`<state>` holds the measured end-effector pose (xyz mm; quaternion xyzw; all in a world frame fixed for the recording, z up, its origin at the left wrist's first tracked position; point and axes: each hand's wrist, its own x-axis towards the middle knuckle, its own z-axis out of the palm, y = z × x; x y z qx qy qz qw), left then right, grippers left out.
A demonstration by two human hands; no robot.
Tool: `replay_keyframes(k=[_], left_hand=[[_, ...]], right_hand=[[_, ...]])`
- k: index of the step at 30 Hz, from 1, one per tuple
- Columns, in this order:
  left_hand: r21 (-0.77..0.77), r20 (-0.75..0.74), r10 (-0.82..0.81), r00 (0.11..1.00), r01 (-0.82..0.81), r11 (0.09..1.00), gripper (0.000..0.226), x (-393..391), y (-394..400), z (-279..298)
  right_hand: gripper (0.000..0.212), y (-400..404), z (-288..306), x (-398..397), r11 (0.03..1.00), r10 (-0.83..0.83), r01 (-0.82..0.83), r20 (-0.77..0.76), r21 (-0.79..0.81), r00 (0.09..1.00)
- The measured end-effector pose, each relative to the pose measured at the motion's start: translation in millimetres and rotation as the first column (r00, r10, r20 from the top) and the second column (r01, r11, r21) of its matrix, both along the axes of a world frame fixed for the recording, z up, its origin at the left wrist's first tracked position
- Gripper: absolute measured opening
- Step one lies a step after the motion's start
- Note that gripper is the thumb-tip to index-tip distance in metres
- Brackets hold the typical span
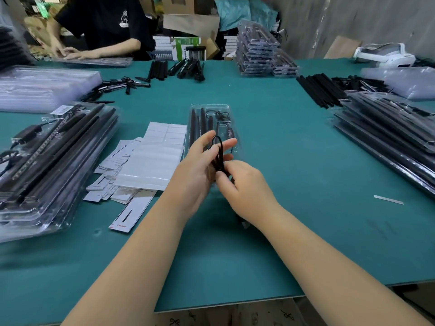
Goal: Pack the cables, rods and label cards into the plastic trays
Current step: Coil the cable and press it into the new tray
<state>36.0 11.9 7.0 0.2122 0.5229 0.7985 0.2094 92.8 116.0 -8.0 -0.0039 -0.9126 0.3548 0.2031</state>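
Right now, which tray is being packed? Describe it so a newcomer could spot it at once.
Start at the green table and look to its middle, just beyond both hands. The clear plastic tray lies there alone, lengthwise, right of the white label cards. Unlike the stacked trays on either side, it is single and open, with black rods inside.

2 hands, 1 cable, 1 open tray, 4 rods.
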Motion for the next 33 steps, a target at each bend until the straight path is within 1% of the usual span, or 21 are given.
replay_keyframes(k=[2,3,6,8,10,13,15,16,18,19,20,24,26,28,29,31,32,33], left_hand=[[-0.025,-0.088,-0.026,0.996,0.024,0.999,0.034,-1,-4,-1],[-0.062,-0.156,-0.013,0.988,0.003,0.998,0.037,-1,-5,-1],[-0.157,-0.345,0.079,0.935,-0.140,0.978,0.043,1,-5,-4],[-0.181,-0.395,0.128,0.910,-0.214,0.960,0.037,0,-4,-5],[-0.186,-0.405,0.170,0.899,-0.263,0.947,0.031,0,-4,-4],[-0.159,-0.334,0.275,0.901,-0.342,0.926,0.023,-3,-5,-6],[-0.162,-0.273,0.300,0.914,-0.351,0.922,0.019,-4,-5,-7],[-0.146,-0.211,0.296,0.931,-0.330,0.933,0.019,-5,-5,-7],[-0.057,-0.028,0.285,0.958,-0.286,0.957,0.019,-6,-6,-6],[-0.016,0.044,0.283,0.958,-0.282,0.959,0.020,-6,-6,-5],[0.000,0.082,0.282,0.956,-0.283,0.959,0.020,-7,-7,-3],[-0.009,0.094,0.277,0.956,-0.277,0.961,0.019,-8,-8,-2],[-0.014,0.087,0.273,0.958,-0.272,0.962,0.019,-7,-8,-1],[-0.012,0.087,0.257,0.962,-0.257,0.966,0.021,-6,-9,-1],[-0.009,0.094,0.247,0.965,-0.247,0.969,0.021,-5,-9,-2],[-0.002,0.089,0.231,0.969,-0.232,0.973,0.021,-5,-9,-2],[0.000,0.080,0.216,0.973,-0.217,0.976,0.021,-5,-10,-2],[0.006,0.075,0.187,0.980,-0.188,0.982,0.019,-6,-11,-2]], right_hand=[[0.027,6,0,1,0.993,0.022,-0.021,0.007,-0.113,1.000],[0.025,9,0,1,0.991,0.033,-0.030,0.017,-0.132,0.999],[0.031,13,-2,1,0.995,0.071,-0.068,0.042,-0.067,0.997],[0.033,12,-2,2,0.995,0.083,-0.080,0.041,-0.065,0.996],[0.033,10,-2,3,0.995,0.073,-0.072,0.001,-0.069,0.997],[0.016,12,-2,3,0.993,0.009,-0.011,-0.014,-0.114,1.000],[0.040,14,-1,5,0.996,-0.028,0.026,-0.023,-0.088,0.999],[0.046,15,-1,6,0.999,-0.022,0.021,-0.039,-0.040,0.999],[0.048,12,-1,7,0.997,0.013,-0.009,-0.052,0.076,0.999],[0.047,12,-1,6,0.992,0.026,-0.020,-0.051,0.125,0.998],[0.046,10,-2,5,0.987,0.030,-0.022,-0.050,0.161,0.998],[0.039,9,-2,5,0.983,0.020,-0.017,-0.013,0.182,1.000],[0.036,6,-1,7,0.988,0.025,-0.026,0.003,0.154,1.000],[0.035,2,3,10,0.995,0.027,-0.026,-0.010,0.098,1.000],[0.035,0,4,11,0.995,0.017,-0.016,-0.016,0.102,1.000],[0.032,-2,4,11,0.987,-0.019,0.025,-0.037,0.159,0.999],[0.029,-2,4,9,0.985,-0.036,0.045,-0.054,0.165,0.998],[0.026,0,4,8,0.989,-0.049,0.057,-0.066,0.137,0.997]])
